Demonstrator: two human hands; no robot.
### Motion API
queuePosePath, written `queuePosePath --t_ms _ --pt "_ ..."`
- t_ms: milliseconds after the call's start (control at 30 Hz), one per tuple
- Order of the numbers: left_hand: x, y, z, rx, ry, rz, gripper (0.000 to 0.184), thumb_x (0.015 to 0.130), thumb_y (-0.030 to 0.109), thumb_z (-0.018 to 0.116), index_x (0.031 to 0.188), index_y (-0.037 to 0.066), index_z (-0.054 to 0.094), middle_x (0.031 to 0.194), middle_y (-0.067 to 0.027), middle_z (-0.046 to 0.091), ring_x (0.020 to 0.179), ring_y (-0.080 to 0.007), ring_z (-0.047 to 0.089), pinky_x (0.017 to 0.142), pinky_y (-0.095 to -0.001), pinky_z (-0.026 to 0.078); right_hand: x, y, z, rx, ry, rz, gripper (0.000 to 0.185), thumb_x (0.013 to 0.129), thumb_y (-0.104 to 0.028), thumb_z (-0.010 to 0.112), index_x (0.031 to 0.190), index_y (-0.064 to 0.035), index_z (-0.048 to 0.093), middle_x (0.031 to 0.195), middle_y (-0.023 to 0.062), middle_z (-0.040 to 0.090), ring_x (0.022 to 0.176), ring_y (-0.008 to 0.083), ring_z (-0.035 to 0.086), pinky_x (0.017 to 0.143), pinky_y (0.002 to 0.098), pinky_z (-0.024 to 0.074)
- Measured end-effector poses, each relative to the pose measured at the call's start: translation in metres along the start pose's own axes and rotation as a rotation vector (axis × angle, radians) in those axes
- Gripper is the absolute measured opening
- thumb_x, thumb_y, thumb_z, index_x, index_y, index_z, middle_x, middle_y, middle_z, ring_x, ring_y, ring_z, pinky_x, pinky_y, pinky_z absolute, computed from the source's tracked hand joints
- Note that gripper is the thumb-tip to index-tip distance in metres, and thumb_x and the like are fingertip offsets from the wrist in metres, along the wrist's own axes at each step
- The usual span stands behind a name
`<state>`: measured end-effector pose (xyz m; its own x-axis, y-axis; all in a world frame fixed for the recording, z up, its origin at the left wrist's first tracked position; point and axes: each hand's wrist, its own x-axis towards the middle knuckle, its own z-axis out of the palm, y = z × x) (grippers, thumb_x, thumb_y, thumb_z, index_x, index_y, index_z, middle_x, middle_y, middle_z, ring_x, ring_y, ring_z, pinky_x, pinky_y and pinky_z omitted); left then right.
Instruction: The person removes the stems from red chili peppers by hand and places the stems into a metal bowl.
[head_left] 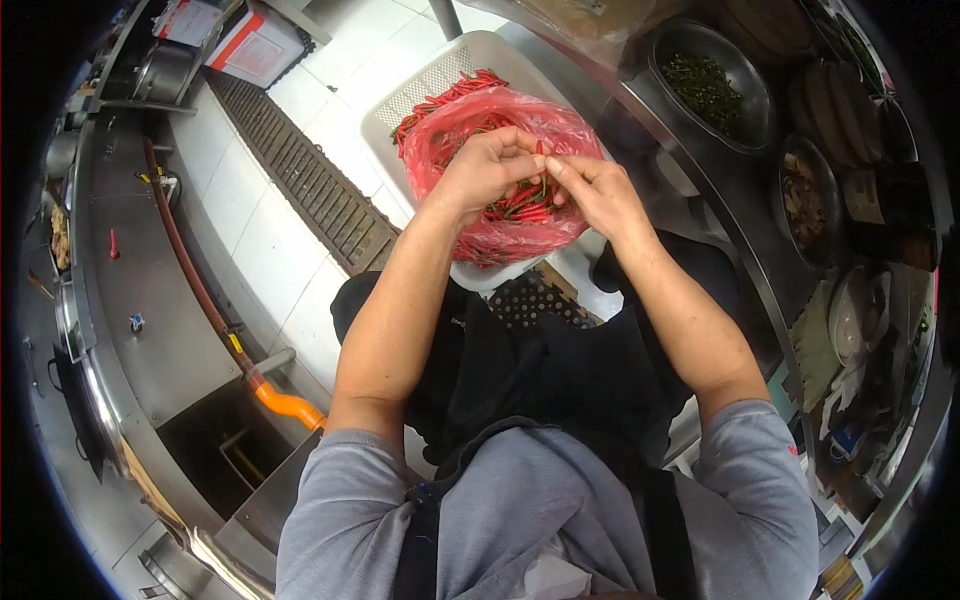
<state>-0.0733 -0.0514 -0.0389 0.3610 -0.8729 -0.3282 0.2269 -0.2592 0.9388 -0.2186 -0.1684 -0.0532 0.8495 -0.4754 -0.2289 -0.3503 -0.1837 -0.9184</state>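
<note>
While both hands meet over the bag at the upper middle of the frame, one pepper (541,148) lies right at the meeting point of the fingers, its red end showing just above the pinch. Its long axis seems to run roughly up and down the frame, across the line joining the hands; which end the stem is on is too small to tell. The left hand (482,172) comes in from the left side and the right hand (603,196) from the right, and neither is clearly nearer, since both touch the pepper. On each hand, thumb and forefinger are together, clamped on it.

Counted: two hands, one pepper at the fingertips, one pink bag (505,103) and one white basket (380,128) around it. The peppers in the bag (527,210), under the fingers, and the loose peppers (432,104) beside the bag, toward the basket's upper left, are too many and too overlapped to count. On the desk (748,187) at the upper right stand two bowls among other dishes: one with chopped greens (700,85), one with brown pieces (804,198).
</note>
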Motion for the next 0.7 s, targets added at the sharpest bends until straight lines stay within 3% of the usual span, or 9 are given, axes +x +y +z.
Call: queuePosePath --t_ms 33,167,333,433,700 --pt "0.002 -0.003 0.000 -0.004 0.000 0.002 0.016 0.085 0.012 0.068 0.100 0.007 0.063 0.078 -0.0001 0.063 0.066 -0.0057 0.054 0.053 -0.0185 0.036 0.003 0.002 0.002 0.076 0.037 -0.011 0.033 0.092 -0.034 0.060 0.095 -0.0032 0.071 0.070 0.0062 0.066 0.061 0.0115 0.060 0.056 0.0293 0.0475" --pt "0.004 -0.011 0.000 -0.084 0.011 0.029 0.018 0.086 0.011 0.066 0.102 0.004 0.065 0.083 -0.0018 0.067 0.068 -0.0064 0.056 0.054 -0.0191 0.039 0.006 0.006 0.003 0.207 0.072 0.041 0.031 0.091 -0.031 0.061 0.099 -0.0027 0.070 0.071 0.0037 0.066 0.062 0.0095 0.060 0.055 0.0254 0.0467" --pt "0.002 -0.011 0.001 -0.065 0.019 0.025 0.018 0.086 0.010 0.066 0.103 0.004 0.067 0.086 -0.0029 0.068 0.071 -0.0074 0.059 0.056 -0.0194 0.041 0.010 0.010 0.003 0.361 0.220 -0.054 0.023 0.089 -0.020 0.065 0.099 0.0004 0.069 0.073 0.0027 0.067 0.062 0.0072 0.059 0.055 0.0223 0.0459" --pt "0.003 -0.013 -0.002 -0.108 0.116 0.058 0.017 0.086 0.009 0.065 0.102 0.003 0.066 0.085 -0.0030 0.068 0.071 -0.0080 0.060 0.056 -0.0196 0.041 0.006 0.001 -0.001 0.176 0.151 -0.023 0.021 0.089 -0.016 0.064 0.099 0.0022 0.069 0.075 0.0029 0.068 0.062 0.0077 0.060 0.056 0.0225 0.0464" --pt "0.006 -0.017 0.003 -0.195 0.141 0.045 0.013 0.087 0.010 0.065 0.098 0.003 0.063 0.080 -0.0047 0.066 0.067 -0.0080 0.059 0.053 -0.0205 0.039 0.002 0.002 0.002 0.195 0.037 -0.045 0.019 0.089 -0.012 0.060 0.097 0.0030 0.068 0.077 0.0041 0.068 0.060 0.0087 0.060 0.055 0.0239 0.0469"
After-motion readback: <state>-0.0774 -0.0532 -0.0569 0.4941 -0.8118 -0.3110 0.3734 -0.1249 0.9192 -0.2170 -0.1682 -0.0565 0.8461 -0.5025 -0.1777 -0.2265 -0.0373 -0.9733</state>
